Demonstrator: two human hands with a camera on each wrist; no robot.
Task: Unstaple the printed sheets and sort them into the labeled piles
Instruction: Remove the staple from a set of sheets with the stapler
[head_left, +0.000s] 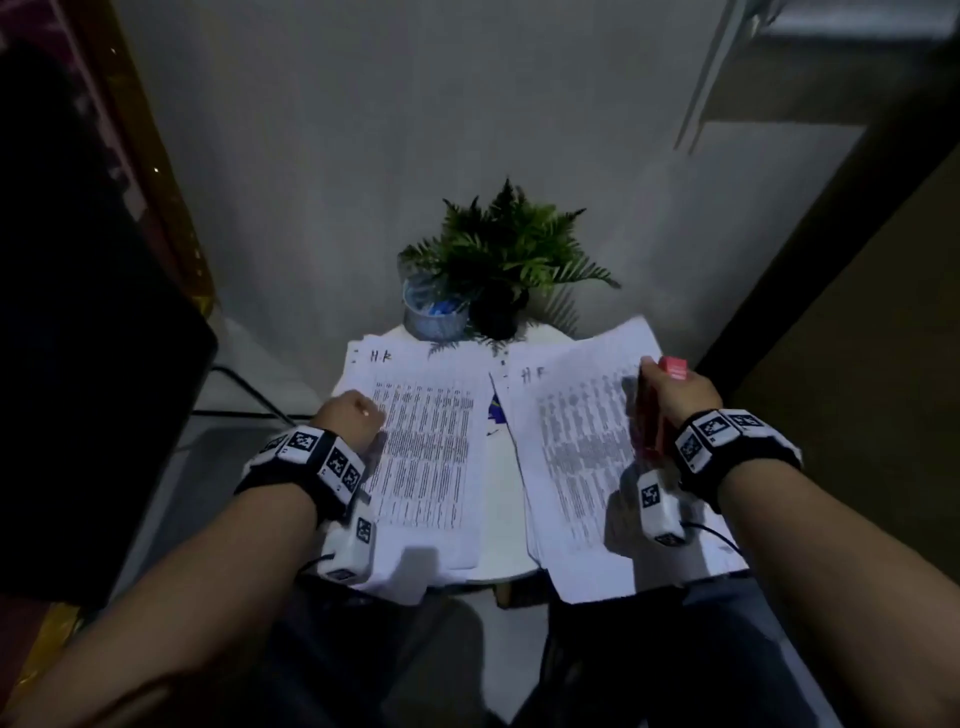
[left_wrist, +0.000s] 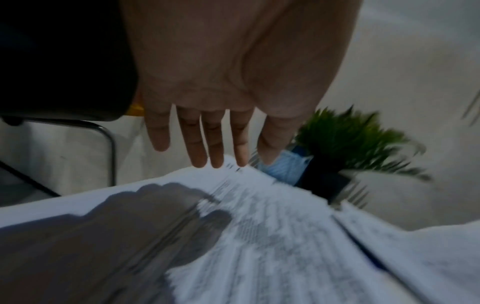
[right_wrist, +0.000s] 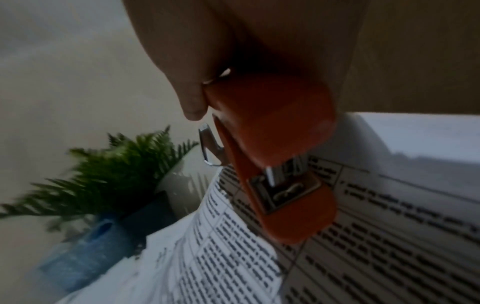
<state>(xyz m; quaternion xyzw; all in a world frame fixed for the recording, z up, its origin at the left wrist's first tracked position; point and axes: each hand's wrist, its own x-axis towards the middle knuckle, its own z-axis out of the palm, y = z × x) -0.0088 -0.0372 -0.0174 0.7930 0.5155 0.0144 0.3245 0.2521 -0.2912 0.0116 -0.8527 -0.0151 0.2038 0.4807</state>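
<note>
On the small table (head_left: 498, 551), two paper piles lying side by side, long sides running 6 to 12 o'clock: left hand (head_left: 353, 418) open and empty over the left pile (head_left: 431, 441), right hand (head_left: 675, 395) gripping a red stapler (right_wrist: 280, 148) above the right pile (head_left: 576, 447).

Dim, grainy frames; wrist views motion-blurred, edges warped, hard shadows across the sheets (left_wrist: 259, 257).
</note>
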